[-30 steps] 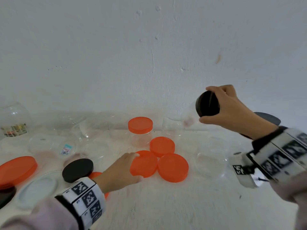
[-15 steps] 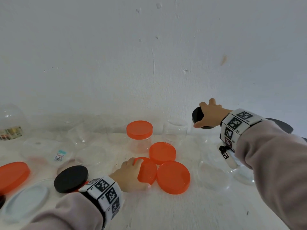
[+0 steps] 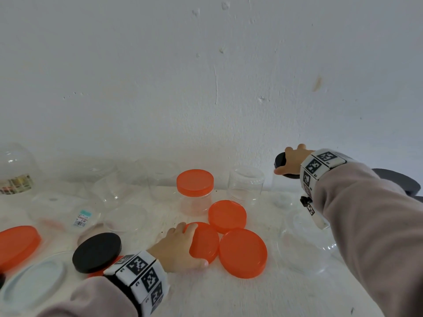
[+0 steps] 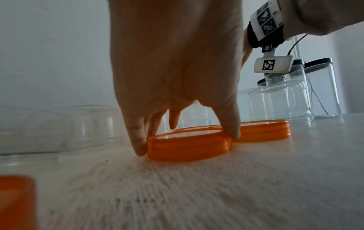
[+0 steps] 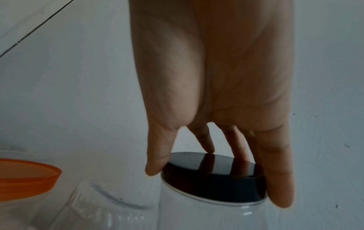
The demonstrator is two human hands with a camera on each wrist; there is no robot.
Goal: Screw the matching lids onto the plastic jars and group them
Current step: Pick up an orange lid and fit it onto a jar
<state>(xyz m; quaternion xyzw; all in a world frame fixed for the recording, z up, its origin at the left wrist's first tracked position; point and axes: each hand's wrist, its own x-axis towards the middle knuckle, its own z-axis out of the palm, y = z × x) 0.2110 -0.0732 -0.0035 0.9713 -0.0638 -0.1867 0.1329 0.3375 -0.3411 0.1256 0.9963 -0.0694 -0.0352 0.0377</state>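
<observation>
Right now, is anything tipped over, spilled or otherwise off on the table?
Nothing spilled or broken. One oddity: the black lid at the left rests tilted on an orange lid rather than flat. The left hand grips an orange lid; the right hand grips a black-lidded jar.

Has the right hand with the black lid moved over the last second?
Yes. The right hand carried the black-lidded jar down and back toward the wall, right of the orange-lidded jar.

Wall (image 3: 206, 76): white plaster, pitted and scuffed, one vertical crack, one small brown stain at right; worktop (image 3: 229, 294): white, rough-textured, butted against wall; light: soft, diffuse.
</observation>
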